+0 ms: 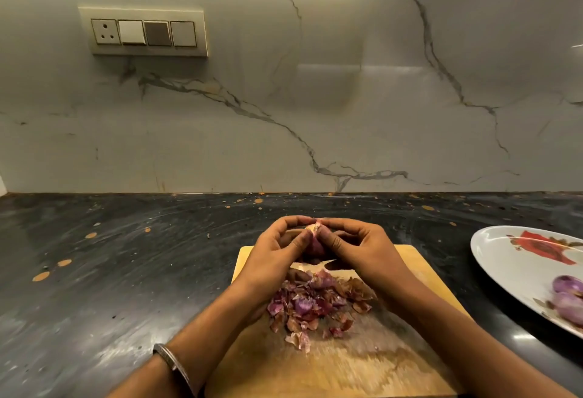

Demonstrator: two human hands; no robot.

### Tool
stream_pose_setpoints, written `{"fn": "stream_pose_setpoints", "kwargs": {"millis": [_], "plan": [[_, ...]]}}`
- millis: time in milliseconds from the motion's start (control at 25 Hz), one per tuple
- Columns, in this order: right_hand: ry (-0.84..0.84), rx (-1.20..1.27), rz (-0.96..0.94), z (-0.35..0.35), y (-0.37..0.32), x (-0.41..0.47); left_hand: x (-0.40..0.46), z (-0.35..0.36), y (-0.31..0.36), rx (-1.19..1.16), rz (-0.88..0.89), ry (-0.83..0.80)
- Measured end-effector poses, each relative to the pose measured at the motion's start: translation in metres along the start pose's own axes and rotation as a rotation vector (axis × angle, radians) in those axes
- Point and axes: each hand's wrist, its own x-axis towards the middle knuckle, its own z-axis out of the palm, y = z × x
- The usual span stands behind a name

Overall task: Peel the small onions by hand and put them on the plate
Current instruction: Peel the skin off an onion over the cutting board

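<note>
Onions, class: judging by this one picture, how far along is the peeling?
Done: two peeled onions lie on the plate, and a heap of skins covers the cutting board. In hand: both hands, left hand and right hand, grip one onion. Left: finish it and plate it; no unpeeled onions show.

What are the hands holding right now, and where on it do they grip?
Both hands, left hand and right hand, pinch one small onion between them above the cutting board, fingertips at its upper end where skin is lifting.
</note>
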Motion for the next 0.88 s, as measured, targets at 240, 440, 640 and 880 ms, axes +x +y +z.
{"fn": "stream_pose_setpoints", "kwargs": {"millis": [240, 440, 640, 880], "plan": [[0.092, -0.139, -0.158, 0.0, 0.005, 0.0, 0.0, 0.001, 0.005, -0.093, -0.095, 0.049], [0.127, -0.067, -0.171, -0.002, 0.008, -0.001, 0.0, 0.001, 0.004, -0.099, -0.119, -0.002], [0.137, -0.056, -0.165, -0.001, 0.002, -0.004, -0.001, 0.001, 0.006, -0.036, -0.08, -0.035], [0.092, -0.214, -0.209, 0.0, 0.001, -0.004, -0.003, 0.0, 0.014, 0.172, -0.008, -0.08]]}}
